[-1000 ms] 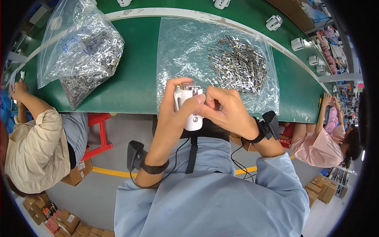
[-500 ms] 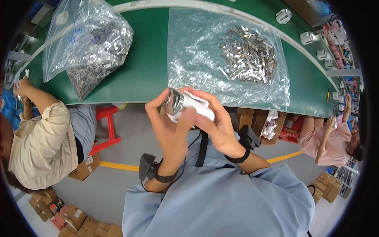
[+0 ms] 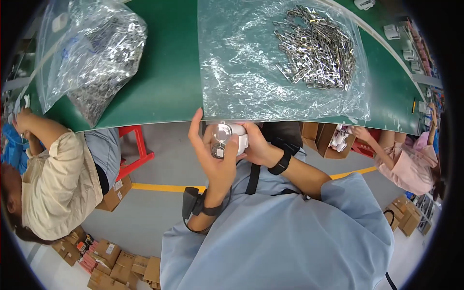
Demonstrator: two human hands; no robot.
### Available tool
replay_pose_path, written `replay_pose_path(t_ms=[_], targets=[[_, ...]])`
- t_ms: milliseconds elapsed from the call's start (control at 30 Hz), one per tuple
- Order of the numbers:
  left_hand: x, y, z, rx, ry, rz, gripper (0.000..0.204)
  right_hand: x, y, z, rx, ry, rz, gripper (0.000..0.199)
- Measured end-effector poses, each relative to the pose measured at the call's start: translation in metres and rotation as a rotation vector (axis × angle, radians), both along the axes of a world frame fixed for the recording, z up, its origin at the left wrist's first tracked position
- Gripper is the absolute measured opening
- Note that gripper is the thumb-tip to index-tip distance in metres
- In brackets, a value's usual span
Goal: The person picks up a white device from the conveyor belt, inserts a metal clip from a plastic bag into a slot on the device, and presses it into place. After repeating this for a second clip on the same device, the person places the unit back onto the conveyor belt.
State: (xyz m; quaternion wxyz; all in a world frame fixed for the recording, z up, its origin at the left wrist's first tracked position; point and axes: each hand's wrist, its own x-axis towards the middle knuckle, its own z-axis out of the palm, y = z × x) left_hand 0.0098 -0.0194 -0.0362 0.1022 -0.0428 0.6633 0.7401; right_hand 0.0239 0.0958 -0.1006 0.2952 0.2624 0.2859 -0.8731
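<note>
A small white plastic device [image 3: 236, 129] with a clear rounded cover at one end is held between both hands, just off the near edge of the green table. My left hand [image 3: 216, 166] grips the clear end, thumb pressed across the front and index finger stretched up toward the table edge. Around the white end curls my right hand [image 3: 261, 147], its fingertips partly hidden behind the device. On the table past my hands, a heap of small shiny metal clips or strips [image 3: 319, 50] rests on a flat clear plastic bag [image 3: 237, 67].
Left on the table stands a clear bag [image 3: 108, 58] full of small metal pieces. A person in a cream shirt [image 3: 58, 179] works at left. Another in pink [image 3: 406, 166] reaches toward a cardboard box [image 3: 315, 139] of white parts. A red stool [image 3: 140, 152] stands at left.
Both hands have drawn the device lower and turned it, its clear end now facing up more. My left index finger has extended. The person in pink has reached over to the box.
</note>
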Motion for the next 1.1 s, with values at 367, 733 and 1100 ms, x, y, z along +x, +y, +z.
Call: replay_pose_path(t_ms=[367,733,1100], targets=[[-0.004,0.023,-0.008,-0.223,0.19,0.117,0.075,-0.001,0.015,-0.025,0.048,-0.065,0.175,0.047],[-0.012,0.029,-0.009,-0.347,0.259,0.144,0.073,0.007,0.014,-0.037,-0.263,-0.038,0.058,0.034],[-0.024,0.019,0.005,-0.233,0.198,0.093,0.076,-0.005,0.008,-0.016,-0.471,-0.118,0.031,0.051]])
